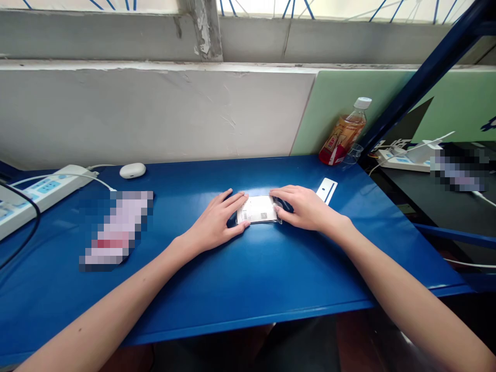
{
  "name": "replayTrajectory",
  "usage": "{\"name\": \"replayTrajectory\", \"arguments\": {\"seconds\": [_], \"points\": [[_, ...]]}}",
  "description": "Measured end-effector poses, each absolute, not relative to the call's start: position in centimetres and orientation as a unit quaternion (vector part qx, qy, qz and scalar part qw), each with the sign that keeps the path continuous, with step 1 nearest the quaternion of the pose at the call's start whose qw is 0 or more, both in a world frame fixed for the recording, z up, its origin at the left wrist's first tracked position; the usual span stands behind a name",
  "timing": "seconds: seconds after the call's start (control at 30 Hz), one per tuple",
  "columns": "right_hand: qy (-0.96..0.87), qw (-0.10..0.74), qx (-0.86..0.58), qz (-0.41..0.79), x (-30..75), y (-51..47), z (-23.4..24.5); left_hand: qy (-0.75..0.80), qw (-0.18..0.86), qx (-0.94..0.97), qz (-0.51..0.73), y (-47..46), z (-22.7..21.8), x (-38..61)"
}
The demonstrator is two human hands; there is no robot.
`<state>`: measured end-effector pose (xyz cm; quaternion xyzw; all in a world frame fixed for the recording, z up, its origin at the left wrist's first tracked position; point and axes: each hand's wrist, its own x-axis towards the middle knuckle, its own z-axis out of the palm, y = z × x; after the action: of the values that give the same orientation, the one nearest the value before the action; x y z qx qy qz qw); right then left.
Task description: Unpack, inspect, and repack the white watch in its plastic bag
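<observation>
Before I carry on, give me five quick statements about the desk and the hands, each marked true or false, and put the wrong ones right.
1. The left hand and right hand are both at the packet. True.
2. The bottle has no cap on. False: the bottle has a white cap on.
3. A white card lies on the desk near the right hand. True.
4. The earphone case lies between the hands. False: the earphone case lies toward the back left.
5. The power strip is right of the packet. False: it is to the left.
</observation>
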<state>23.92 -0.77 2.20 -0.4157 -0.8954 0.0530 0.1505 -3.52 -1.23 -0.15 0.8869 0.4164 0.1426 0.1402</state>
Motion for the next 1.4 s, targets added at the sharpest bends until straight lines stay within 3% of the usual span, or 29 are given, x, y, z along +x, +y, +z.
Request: {"name": "replayTrajectory", "arguments": {"seconds": [0.37, 0.57, 0.97, 1.4], "points": [[-0.913, 0.091, -0.398, -0.015, 22.6, -1.4, 1.6, 0.423, 0.17, 0.875, 0.162, -0.9, -0.1, -3.3], [-0.898, 0.071, -0.434, 0.013, 22.6, -1.5, 1.6, 0.419, 0.172, 0.876, 0.165, -1.0, -0.1, -3.3], [-0.906, 0.155, -0.391, 0.048, 25.8, 0.5, 1.7, 0.428, 0.149, 0.881, 0.138, -1.3, 0.3, -3.3], [-0.902, 0.162, -0.374, 0.143, 26.0, 0.7, 1.8, 0.434, 0.138, 0.881, 0.129, -1.5, 0.5, -3.0]]}}
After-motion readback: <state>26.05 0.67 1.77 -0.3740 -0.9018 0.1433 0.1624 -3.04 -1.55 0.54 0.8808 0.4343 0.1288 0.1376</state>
